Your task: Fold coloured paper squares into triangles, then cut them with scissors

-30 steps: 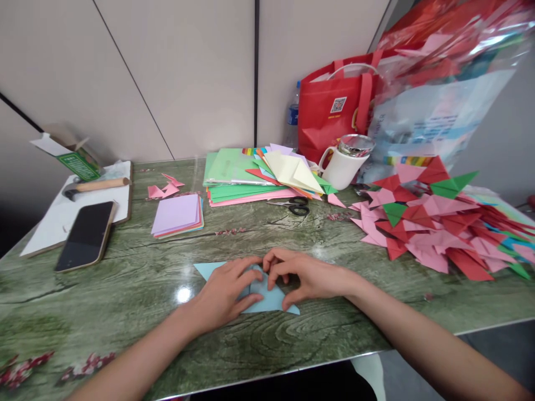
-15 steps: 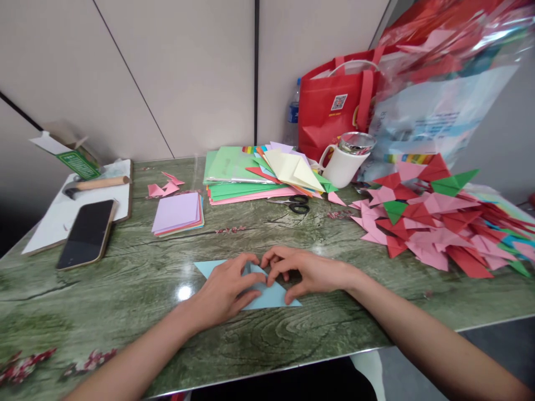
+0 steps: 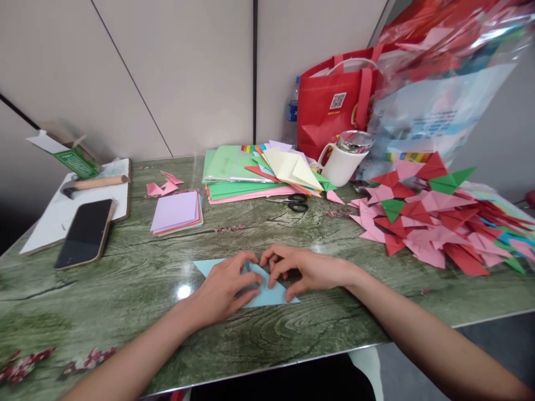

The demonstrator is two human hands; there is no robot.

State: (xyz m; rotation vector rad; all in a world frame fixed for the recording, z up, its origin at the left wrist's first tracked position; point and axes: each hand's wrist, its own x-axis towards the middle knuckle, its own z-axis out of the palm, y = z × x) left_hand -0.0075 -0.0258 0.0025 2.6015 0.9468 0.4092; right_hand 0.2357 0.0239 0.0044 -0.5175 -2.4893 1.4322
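Note:
A light blue folded paper point(image 3: 267, 294) lies flat on the green wood-patterned table point(image 3: 125, 289) near its front edge. My left hand point(image 3: 225, 287) rests on the paper's left half, fingers curled and pressing down on it. My right hand point(image 3: 303, 270) sits on the right half, fingertips pinching a raised flap near the paper's middle. The two hands' fingertips almost meet. A blue corner point(image 3: 203, 265) sticks out to the left of my left hand.
Folded red, pink and green paper pieces point(image 3: 434, 225) are heaped at right. Behind the hands lie scissors point(image 3: 295, 203), stacked coloured sheets point(image 3: 251, 175), a small square paper stack point(image 3: 178, 213) and a white mug point(image 3: 343, 161). A phone point(image 3: 86, 234) and a hammer point(image 3: 96, 182) sit at left.
Both hands stayed on the blue paper, fingers shifting slightly as they work the flap in the middle. The view drifted a little.

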